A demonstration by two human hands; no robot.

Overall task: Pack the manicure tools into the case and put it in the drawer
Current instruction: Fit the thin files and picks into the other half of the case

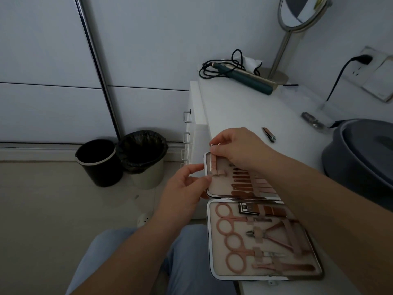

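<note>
Two bins (pixel 102 161) stand on the floor well left of the case, one black and bare, one pale (pixel 146 158) with a dark liner; contents not visible. Left hand (pixel 187 192), at the case's upper-left corner, pinches the elastic strap (pixel 219 173) of the far half between thumb and fingertips. Right hand (pixel 238 149), just above that corner, pinches a slim pink tool (pixel 213 160) and holds it against the case's left edge, its lower end at the strap. Step in hand, as judged: seating this tool under its loop. The next move calls for the strap to be held open while the tool slides straight down. Case (pixel 212 271), open flat on the table (pixel 234 107) at its near-left edge: the far half holds a row of thin tools under a band; the near half holds scissors (pixel 229 218), a nipper (pixel 274 235) and a clipper (pixel 246 208), each strapped. One nail clipper (pixel 269 134) lies loose on the table, right of the case's top, still to pack. Drawers with handles (pixel 187 117) lie above the case, shut. A grey basin (pixel 340 167) sits right of the case; its contents cannot be told.
</note>
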